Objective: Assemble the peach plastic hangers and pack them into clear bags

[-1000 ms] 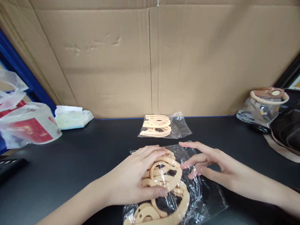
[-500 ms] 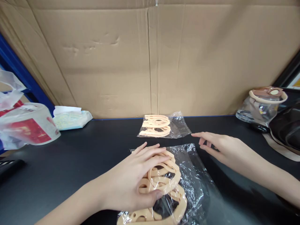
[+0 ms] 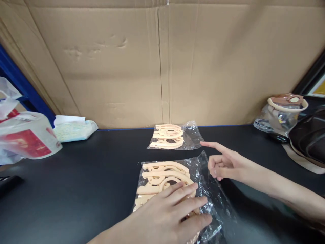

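A clear plastic bag of peach plastic pieces lies on the black table in front of me. The pieces look like folding hangers, stacked in its left part. My left hand rests flat over them, fingers spread, hiding the lower ones. At the bag's right edge, my right hand has its thumb and curled fingers closed on the film, while its index finger points out to the left. That fingertip is close to the corner of a second, smaller-looking bag of hangers farther back.
A cardboard wall stands behind the table. To the left are a wrapped tissue roll pack and a wipes packet. On the right are a clear cup with a brown lid and a black bag.
My left hand has slid right and toward me, uncovering the upper hangers. My right hand's fingers have curled in and closed at the near bag's edge, and the bag's upper corner now sticks up.
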A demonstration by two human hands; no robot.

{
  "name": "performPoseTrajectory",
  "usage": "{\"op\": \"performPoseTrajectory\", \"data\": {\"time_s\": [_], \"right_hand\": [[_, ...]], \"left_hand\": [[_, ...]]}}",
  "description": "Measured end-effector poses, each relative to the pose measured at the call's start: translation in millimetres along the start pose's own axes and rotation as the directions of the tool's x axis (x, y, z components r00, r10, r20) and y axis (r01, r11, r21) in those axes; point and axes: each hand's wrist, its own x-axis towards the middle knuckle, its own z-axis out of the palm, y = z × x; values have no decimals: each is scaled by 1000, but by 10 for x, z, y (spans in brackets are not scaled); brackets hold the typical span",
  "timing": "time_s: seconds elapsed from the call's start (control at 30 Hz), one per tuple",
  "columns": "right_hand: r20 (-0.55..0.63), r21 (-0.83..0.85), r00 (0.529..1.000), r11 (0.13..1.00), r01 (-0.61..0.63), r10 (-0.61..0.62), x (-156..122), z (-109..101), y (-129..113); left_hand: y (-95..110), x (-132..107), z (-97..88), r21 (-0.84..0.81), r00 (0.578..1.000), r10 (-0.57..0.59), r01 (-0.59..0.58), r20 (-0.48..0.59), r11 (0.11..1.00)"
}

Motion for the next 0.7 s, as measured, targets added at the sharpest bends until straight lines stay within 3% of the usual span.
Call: {"op": "performPoseTrajectory", "data": {"time_s": [0.1,0.2,0.27,0.37,0.47,0.6,0.7], "right_hand": [[-29,96,998,994,59,-56,-5,120,-32],[-18,120,994,987,109,-108,8,241,-13],[22,85,991,988,129,-131,15,298,15],[89,21,981,985,170,-171,2,341,34],[143,-81,965,969,235,-222,-39,355,5],[211,-281,943,908,310,-257,-79,371,-42],[211,-390,934,851,352,-290,-66,375,-23]], "left_hand": [[10,36,-71,4,1000,5,-6,16,1000],[27,99,-207,-70,991,49,-41,121,997],[52,135,-285,-135,990,-15,34,142,990],[90,142,-324,-190,991,-125,116,-37,975],[99,110,-267,-143,982,-87,63,-170,988],[89,109,-179,-52,982,2,-12,-188,999],[105,147,-237,-129,992,-10,-6,-127,992]]}}
